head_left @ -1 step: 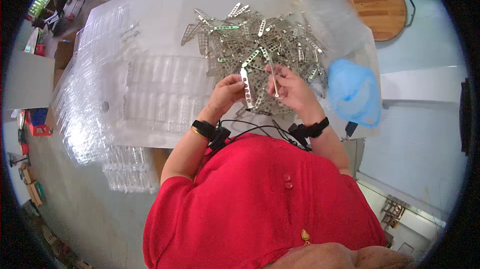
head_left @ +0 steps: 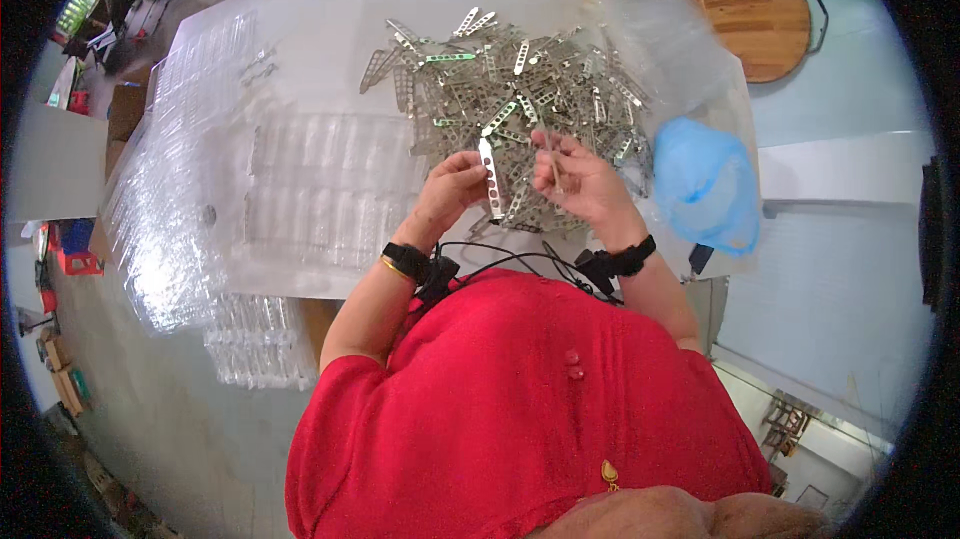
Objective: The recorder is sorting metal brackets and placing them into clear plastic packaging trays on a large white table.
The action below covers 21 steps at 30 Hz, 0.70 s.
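Observation:
My left hand (head_left: pixel 452 187) pinches a flat, shiny metal strip (head_left: pixel 491 182) with a row of round holes, held nearly upright at the near edge of the pile. Across from it, my right hand (head_left: pixel 588 185) is closed on a thin metal strip (head_left: pixel 553 161), smeared by motion and seen almost edge-on. The two strips are apart. Behind and beneath both hands spreads a heap of similar perforated metal strips (head_left: pixel 520 79), lying in all directions.
Clear plastic trays (head_left: pixel 325 164) with long moulded slots lie left of the pile, next to stacked clear plastic (head_left: pixel 190 139). A blue plastic bag (head_left: pixel 705 184) sits at the table's right edge. Black cables (head_left: pixel 510 251) run between my wrists. A round wooden stool top (head_left: pixel 750 9) stands far right.
The strip in my right hand has turned and blurred; its long shiny lower end no longer shows clearly. My left hand and its strip have hardly moved.

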{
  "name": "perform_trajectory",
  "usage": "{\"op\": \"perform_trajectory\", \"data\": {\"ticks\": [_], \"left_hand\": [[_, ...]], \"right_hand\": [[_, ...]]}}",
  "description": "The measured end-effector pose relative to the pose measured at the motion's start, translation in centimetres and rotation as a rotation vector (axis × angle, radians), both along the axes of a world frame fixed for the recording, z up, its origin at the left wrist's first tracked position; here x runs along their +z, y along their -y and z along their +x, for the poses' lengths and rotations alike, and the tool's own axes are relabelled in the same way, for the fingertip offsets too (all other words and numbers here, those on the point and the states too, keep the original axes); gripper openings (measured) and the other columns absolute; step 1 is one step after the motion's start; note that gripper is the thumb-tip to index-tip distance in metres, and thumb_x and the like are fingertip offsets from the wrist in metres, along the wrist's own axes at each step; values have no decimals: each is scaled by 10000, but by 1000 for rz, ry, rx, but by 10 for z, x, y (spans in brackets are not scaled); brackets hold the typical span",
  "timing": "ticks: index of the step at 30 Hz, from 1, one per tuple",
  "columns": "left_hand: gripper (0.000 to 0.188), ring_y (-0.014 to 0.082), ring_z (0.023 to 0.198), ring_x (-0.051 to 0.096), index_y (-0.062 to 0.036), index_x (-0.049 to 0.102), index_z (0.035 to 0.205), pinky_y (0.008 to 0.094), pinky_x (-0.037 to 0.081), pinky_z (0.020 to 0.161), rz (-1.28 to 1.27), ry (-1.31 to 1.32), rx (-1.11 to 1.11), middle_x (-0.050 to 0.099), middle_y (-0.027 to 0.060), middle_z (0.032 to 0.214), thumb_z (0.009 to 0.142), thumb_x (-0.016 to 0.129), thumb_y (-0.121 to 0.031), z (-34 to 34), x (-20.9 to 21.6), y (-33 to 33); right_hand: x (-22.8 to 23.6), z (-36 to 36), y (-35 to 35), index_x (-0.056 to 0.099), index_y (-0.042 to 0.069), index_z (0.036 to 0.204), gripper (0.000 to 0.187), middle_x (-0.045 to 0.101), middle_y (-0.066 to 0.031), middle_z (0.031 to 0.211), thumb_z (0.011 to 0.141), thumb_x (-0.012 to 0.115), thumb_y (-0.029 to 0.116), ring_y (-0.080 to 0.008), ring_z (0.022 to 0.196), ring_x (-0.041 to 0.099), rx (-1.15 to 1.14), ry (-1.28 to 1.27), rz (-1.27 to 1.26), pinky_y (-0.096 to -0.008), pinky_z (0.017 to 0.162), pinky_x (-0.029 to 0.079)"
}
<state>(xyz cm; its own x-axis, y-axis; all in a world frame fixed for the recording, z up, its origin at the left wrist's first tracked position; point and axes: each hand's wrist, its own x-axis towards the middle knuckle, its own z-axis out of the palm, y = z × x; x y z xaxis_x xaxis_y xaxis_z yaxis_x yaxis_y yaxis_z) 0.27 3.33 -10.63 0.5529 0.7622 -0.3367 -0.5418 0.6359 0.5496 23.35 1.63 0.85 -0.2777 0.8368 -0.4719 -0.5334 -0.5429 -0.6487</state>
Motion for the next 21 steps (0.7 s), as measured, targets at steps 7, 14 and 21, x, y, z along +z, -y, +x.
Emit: {"op": "perform_trajectory", "data": {"ticks": [7, 14, 21], "left_hand": [[145, 208, 892, 659, -3, 584, 1110, 423, 576, 853, 1, -12, -26, 643, 74, 999, 994, 500, -30, -1, 1, 0], [142, 205, 882, 659, -8, 584, 1110, 417, 576, 846, -45, -19, 15, 647, 77, 1008, 992, 509, -33, -4, 8, 3], [105, 172, 867, 659, -27, 596, 1075, 373, 567, 819, 15, -19, -27, 661, 52, 943, 995, 543, -70, -7, 16, 0]], "right_hand": [[15, 0, 5, 533, 28, 942, 88, 424, -22, 768, 886, 505, -34, -146, 684, 445, -64, -973, -109, -307, 705, 415], [26, -8, 4, 515, 46, 871, 73, 387, -5, 739, 866, 525, -25, -125, 627, 385, -11, -1098, -74, -298, 658, 386], [14, -5, -4, 537, 37, 899, 51, 425, -6, 747, 879, 566, 0, -123, 651, 433, -114, -819, -63, -274, 706, 421]]}}
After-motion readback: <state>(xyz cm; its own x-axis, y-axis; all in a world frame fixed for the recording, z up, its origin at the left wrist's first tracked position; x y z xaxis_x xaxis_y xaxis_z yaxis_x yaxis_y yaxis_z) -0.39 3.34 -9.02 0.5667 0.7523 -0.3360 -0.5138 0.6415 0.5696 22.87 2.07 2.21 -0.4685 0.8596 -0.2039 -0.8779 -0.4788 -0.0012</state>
